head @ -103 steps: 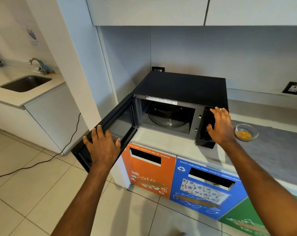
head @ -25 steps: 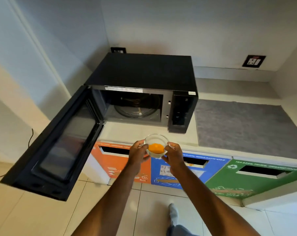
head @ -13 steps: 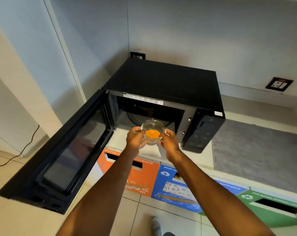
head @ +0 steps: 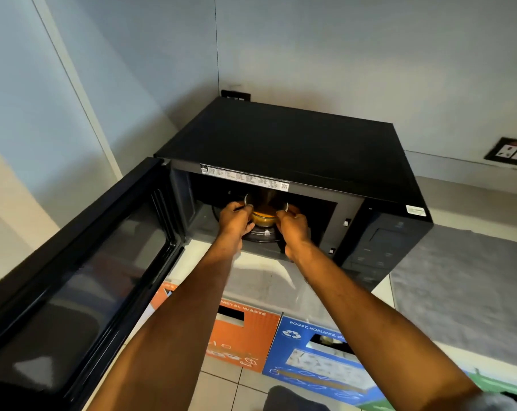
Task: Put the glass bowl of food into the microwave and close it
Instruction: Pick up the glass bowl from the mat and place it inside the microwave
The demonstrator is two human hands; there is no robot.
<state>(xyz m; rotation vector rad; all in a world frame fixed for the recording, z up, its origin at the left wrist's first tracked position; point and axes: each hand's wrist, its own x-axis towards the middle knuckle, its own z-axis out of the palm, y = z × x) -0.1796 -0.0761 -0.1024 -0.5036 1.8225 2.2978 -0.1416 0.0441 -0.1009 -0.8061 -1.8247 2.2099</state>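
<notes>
The microwave (head: pixel 284 143) sits in the bench (head: pixel 263 277) corner, close to the walls behind and to its left. Its door (head: pixel 82 277) hangs fully open to the left, leaving the cavity mouth free. A strip of bare bench lies in front of it, and a grey mat (head: pixel 465 280) covers the bench to the right.

The bowl (head: pixel 264 216) is inside the cavity, over the turntable (head: pixel 261 235), under the top edge of the opening; whether it rests on the plate cannot be told. It is clear glass with orange-yellow food (head: pixel 263 215) in the bottom.

Both hands reach into the cavity. The left hand (head: pixel 233 221) pinches the bowl's left rim, fingers curled tight. The right hand (head: pixel 294 228) grips the right rim the same way.

Below the bench edge stand an orange bin (head: pixel 242 342) and a blue bin (head: pixel 319 354), side by side.
</notes>
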